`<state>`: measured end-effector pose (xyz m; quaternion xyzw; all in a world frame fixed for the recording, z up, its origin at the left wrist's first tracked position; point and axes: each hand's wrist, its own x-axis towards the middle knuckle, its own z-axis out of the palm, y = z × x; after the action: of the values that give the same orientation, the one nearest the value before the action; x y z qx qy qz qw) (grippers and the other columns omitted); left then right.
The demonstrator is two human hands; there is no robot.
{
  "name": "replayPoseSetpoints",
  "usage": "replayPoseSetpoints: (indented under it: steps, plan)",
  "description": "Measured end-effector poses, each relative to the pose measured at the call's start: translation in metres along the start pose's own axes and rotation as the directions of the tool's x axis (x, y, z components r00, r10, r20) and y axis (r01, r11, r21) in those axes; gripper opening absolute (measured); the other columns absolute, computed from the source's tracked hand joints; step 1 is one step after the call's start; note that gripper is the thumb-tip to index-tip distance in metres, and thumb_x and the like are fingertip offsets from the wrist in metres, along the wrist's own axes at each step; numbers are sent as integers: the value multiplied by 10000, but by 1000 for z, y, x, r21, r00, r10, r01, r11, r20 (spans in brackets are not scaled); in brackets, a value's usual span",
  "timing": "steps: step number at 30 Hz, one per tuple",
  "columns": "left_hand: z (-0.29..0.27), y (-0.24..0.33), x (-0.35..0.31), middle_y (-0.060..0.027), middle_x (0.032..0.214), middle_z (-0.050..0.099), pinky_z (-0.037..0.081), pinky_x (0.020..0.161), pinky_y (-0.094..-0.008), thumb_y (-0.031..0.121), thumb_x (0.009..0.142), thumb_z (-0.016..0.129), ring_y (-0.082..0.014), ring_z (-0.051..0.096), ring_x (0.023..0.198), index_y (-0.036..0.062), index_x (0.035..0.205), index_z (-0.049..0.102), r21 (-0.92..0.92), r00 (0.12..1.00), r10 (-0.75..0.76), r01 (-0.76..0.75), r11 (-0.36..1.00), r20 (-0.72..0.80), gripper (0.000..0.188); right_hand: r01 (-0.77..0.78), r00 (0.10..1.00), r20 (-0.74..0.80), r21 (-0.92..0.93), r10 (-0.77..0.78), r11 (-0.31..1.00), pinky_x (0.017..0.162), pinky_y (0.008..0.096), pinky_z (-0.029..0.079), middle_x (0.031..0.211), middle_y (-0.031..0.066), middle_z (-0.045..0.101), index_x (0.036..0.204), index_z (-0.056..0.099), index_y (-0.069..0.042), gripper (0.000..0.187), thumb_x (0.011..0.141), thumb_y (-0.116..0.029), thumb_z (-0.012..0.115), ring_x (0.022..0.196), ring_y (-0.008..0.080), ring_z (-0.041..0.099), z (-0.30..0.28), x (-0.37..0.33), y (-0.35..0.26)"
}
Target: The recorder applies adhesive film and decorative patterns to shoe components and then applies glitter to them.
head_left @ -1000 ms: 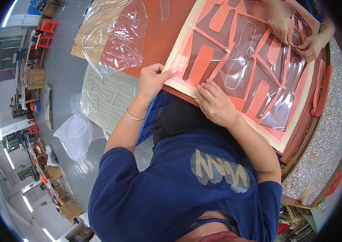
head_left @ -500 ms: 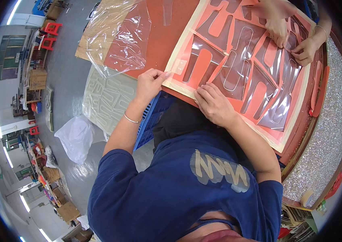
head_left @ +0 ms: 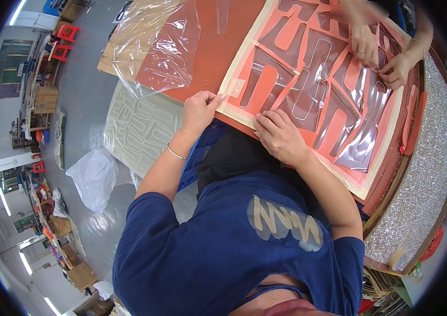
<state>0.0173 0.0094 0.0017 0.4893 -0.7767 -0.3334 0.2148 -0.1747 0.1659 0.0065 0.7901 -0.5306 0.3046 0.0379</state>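
Observation:
A coral-red sheet [head_left: 261, 87] with long rounded cut-outs and clear film over it lies on a red-brown board, bordered with cream masking tape [head_left: 232, 66]. At its near left corner my left hand [head_left: 199, 112] is closed, thumb and forefinger pinching the taped edge. My right hand [head_left: 279, 136] rests on the near edge, fingers loosely bent on the border and thumb hidden. Across the sheet, a co-worker's two hands [head_left: 365, 46] [head_left: 396, 71] meet over a narrow cut-out at the far right; whatever they pinch is too small to make out.
Clear plastic film [head_left: 166, 58] drapes over the board's left part. Below it lies a pale moulded sheet [head_left: 138, 129] beside a white plastic bag [head_left: 93, 176]. On the right, a glittery silver surface [head_left: 418, 174] carries a tape roll [head_left: 396, 259]. Red stools [head_left: 65, 42] stand at far left.
My hands stay at the same places on the sheet's edge. The co-worker's hands have shifted slightly nearer along the cut-out. The whole view has turned a little.

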Motion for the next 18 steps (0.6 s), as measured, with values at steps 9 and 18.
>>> replayPoseSetpoints:
  steps: [9, 18]
  plan:
    - [-1, 39, -12, -177, 1172, 567, 470, 818, -413, 192, 821, 650, -300, 581, 1029, 9, 1126, 558, 611, 983, 183, -159, 776, 23, 367, -1, 1000, 9, 1, 1, 1000, 890, 377, 439, 995, 115, 574, 999, 616, 62, 289, 779, -123, 640, 978, 266, 535, 1, 1, 0]
    - [36, 52, 14, -142, 1479, 325, 208, 1116, -490, 221, 935, 464, -304, 299, 1372, 12, 1354, 416, 185, 522, 719, -848, 498, 459, 471, 6, 1000, -1, 46, -6, 999, 840, 347, 458, 943, 100, 566, 966, 626, 55, 281, 747, -118, 660, 929, 239, 540, 2, 1, 1]
